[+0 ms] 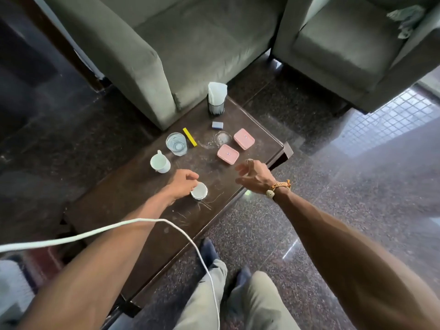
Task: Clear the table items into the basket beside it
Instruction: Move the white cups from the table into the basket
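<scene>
A grey-green sofa [190, 44] and a matching armchair [345, 48] stand at the far side of your view, on a dark speckled floor [309, 234]. In front of you, the long dark counter [133, 198] runs from your knees up to the sofa's corner. A white cable [95, 232] loops across your left forearm and down over the counter's near end.

Your left hand [183, 182] is at mid-counter, its fingers curled over the rim of a small white cup [200, 191] that stands upright. Your right hand [253, 176] hangs above the counter's right edge, fingers spread loosely and holding nothing, just beside the nearer pink lidded box [227, 154]. A beaded bracelet [278, 186] sits on that wrist.

A dark holder with white napkins [216, 101] stands at the counter's far end. On the left side are a glass of water [176, 143] and, nearer you, a white mug [160, 163]. The farther pink lidded box [244, 138] lies near the right edge, with a clear round piece [222, 138] just to its left; whether that is a lid or a dish you cannot tell. A yellow strip [189, 136] lies beside the glass, and a small blue-grey block [217, 125] lies below the napkin holder.
</scene>
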Available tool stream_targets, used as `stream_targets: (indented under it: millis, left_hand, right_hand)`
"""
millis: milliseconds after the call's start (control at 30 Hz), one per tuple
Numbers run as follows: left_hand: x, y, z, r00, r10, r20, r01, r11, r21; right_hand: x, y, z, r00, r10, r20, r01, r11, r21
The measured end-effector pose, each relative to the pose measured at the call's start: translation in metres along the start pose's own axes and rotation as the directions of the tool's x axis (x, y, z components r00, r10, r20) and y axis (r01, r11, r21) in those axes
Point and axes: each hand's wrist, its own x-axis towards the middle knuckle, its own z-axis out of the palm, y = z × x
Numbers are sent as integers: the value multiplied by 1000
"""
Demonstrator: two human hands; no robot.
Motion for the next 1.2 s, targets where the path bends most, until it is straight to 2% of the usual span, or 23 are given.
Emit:
stream_targets:
  millis: [200,300,433,567,667,900,1200]
  left_hand:
    - [44,-37,19,994,-106,-29,103,992,-79]
    - [65,-62,40,985,-157,-74,147,981,-127]
    - [86,-94,68,946,-293,-136,261,942,-212]
    - [98,-115,88,923,-372,-101,338,906,-253]
    - [106,-121,94,924,-376,-73,345,900,-267]
    - [127,-125,102,921,-367,-129,315,898,-307]
    - [124,-135,111,908,-397,-132,281,812,-512]
  right_hand:
    - [53,19,38,990,-30,136,35,999,-32]
    - [87,29,64,979,-46,201,68,992,-102]
    - [124,37,99,932,-35,360,115,972,-204]
    - [151,40,129,891,34,452,94,962,-258]
    - [161,35,147,864,22,504,149,943,-297]
    - [172,32,174,828,-34,560,242,923,-301]
    - [168,31,188,823,-91,561,321,889,-327]
